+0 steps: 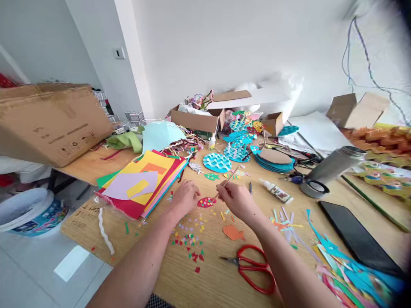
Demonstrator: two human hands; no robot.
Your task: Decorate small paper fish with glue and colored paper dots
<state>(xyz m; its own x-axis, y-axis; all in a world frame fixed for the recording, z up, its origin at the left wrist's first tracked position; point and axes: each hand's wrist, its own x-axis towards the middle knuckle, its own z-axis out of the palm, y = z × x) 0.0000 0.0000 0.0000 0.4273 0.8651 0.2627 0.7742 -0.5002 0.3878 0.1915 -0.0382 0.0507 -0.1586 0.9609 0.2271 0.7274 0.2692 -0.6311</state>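
Observation:
A small red paper fish (pixel 205 202) with coloured dots lies flat on the wooden table. My left hand (pixel 186 196) is at its left end, fingers loosely bent and apart, with nothing visible in them; whether a fingertip touches the fish is unclear. Pinched in my right hand (pixel 236 197) is a thin wooden stick (pixel 233 172), its lower tip at the right end of the red fish. Nearer to me lie an orange paper fish (pixel 233 232), scattered paper bits (pixel 189 239) and red-handled scissors (pixel 253 265). Green (pixel 211 176) and yellow (pixel 231 175) paper fish lie beyond my hands.
Coloured paper sheets (pixel 128 192) are stacked at left. On the right are a glue bottle (pixel 278 191), a metal flask (pixel 335 169), a black phone (pixel 356 235) and paper strips (pixel 349 273). Blue wavy discs (pixel 217 162) and a cardboard box (pixel 195 119) stand behind.

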